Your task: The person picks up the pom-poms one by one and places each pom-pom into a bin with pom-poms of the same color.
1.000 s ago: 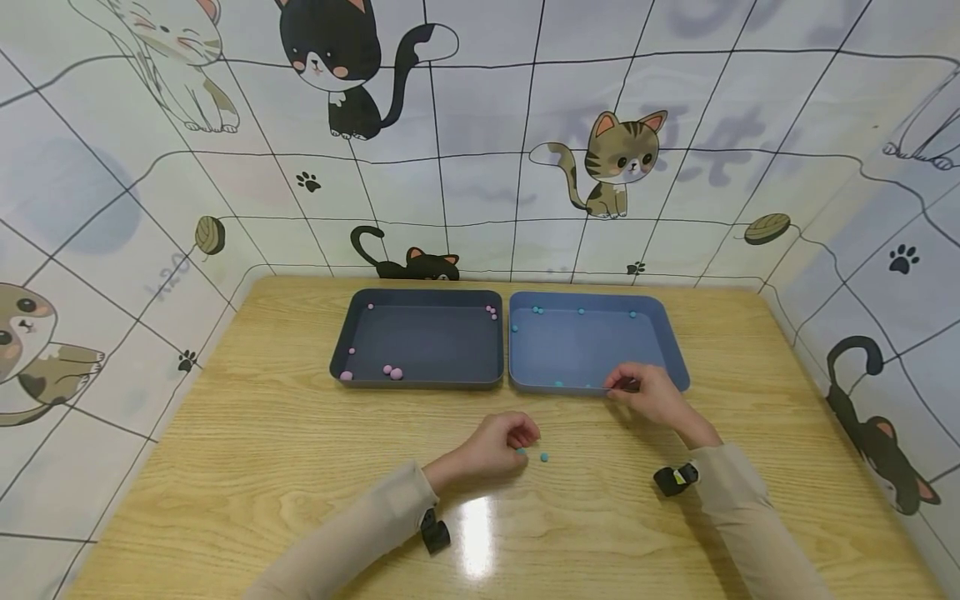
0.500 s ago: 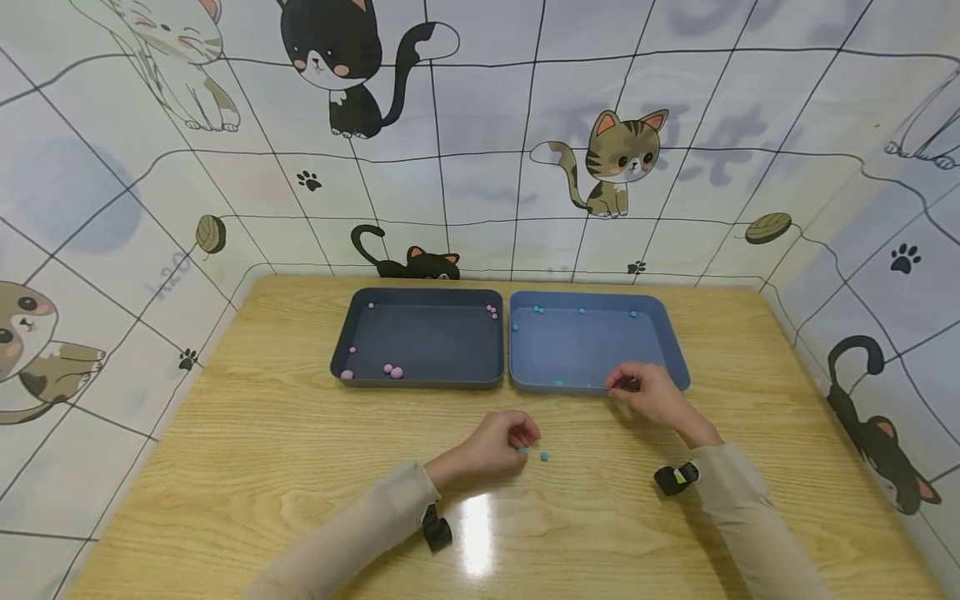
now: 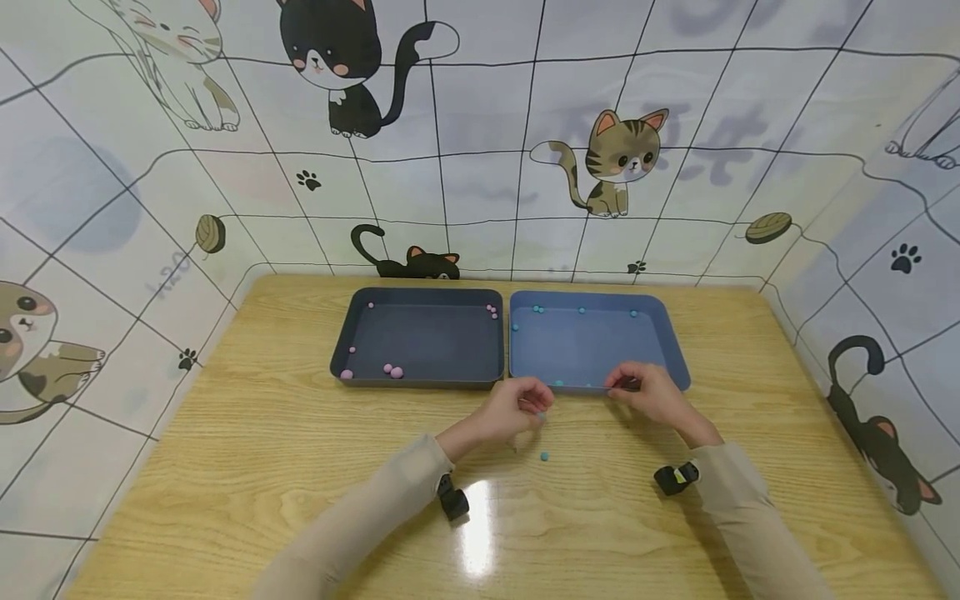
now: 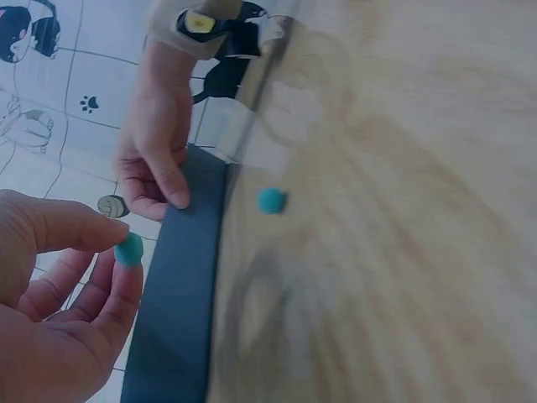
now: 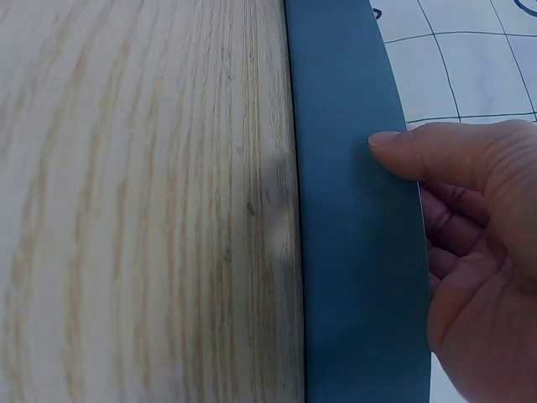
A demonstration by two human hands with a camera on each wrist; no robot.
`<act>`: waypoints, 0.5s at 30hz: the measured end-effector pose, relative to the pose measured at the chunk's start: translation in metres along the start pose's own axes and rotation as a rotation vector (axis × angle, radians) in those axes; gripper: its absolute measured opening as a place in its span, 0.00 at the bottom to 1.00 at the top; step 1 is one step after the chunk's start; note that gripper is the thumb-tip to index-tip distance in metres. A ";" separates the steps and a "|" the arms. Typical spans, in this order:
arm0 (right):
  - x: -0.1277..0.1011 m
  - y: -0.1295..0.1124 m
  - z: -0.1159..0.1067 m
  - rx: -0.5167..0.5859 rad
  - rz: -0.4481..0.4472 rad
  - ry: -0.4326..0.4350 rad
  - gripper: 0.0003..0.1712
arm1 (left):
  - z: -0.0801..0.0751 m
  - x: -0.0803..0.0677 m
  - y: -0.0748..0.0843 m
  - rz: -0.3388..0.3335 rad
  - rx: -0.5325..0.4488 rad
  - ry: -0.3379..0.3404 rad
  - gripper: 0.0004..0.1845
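Left hand (image 3: pixel 517 408) lifted with teal ball (image 4: pixel 128 249), now near blue tray (image 3: pixel 592 346)

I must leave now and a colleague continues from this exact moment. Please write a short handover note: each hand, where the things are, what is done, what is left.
Left hand: pinches one teal ball between thumb and fingertip, just before the near rim of the light blue tray.
Right hand: grips that tray's near rim, thumb on the outer wall.
Done: several teal balls lie in the light blue tray, pink balls in the dark tray.
Left: the held ball is not yet in the tray; one more teal ball on the table lies loose on the wooden table.
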State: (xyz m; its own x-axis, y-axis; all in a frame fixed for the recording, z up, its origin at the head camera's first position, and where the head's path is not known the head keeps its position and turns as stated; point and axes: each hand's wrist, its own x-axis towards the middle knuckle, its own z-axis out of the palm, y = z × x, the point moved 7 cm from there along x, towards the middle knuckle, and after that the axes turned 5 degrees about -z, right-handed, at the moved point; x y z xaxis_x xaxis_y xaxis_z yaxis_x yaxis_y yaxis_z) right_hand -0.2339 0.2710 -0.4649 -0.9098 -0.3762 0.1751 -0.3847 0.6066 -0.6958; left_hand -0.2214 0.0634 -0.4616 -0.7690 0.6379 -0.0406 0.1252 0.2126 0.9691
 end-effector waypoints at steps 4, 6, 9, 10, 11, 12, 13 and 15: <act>0.000 -0.001 0.000 -0.003 -0.006 -0.001 0.06 | -0.005 0.010 0.010 0.021 -0.008 0.029 0.12; 0.000 -0.001 0.000 -0.007 -0.010 0.000 0.06 | -0.007 0.015 0.013 0.028 -0.002 0.043 0.12; 0.000 -0.001 0.000 -0.006 -0.013 0.003 0.07 | -0.009 0.024 0.018 0.037 -0.004 0.063 0.12; 0.000 -0.001 0.000 -0.005 -0.013 0.004 0.07 | -0.010 0.026 0.019 0.038 -0.008 0.068 0.12; 0.000 -0.001 0.000 -0.005 -0.013 0.006 0.07 | -0.011 0.029 0.019 0.039 -0.010 0.074 0.11; 0.000 -0.002 0.000 -0.003 -0.014 0.007 0.07 | -0.011 0.031 0.020 0.041 -0.010 0.079 0.11; 0.000 -0.002 0.000 0.001 -0.015 0.008 0.07 | -0.012 0.034 0.021 0.044 -0.012 0.084 0.11; 0.000 -0.002 0.000 0.006 -0.017 0.010 0.07 | -0.013 0.039 0.021 0.047 -0.013 0.091 0.11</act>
State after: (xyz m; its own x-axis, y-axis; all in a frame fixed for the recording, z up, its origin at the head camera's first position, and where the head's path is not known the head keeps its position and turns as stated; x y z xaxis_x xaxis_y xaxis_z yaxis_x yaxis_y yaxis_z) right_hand -0.2333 0.2701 -0.4632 -0.9047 -0.3795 0.1935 -0.3991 0.5962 -0.6966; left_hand -0.2564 0.0832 -0.4394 -0.8165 0.5767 0.0273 0.1552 0.1738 0.9725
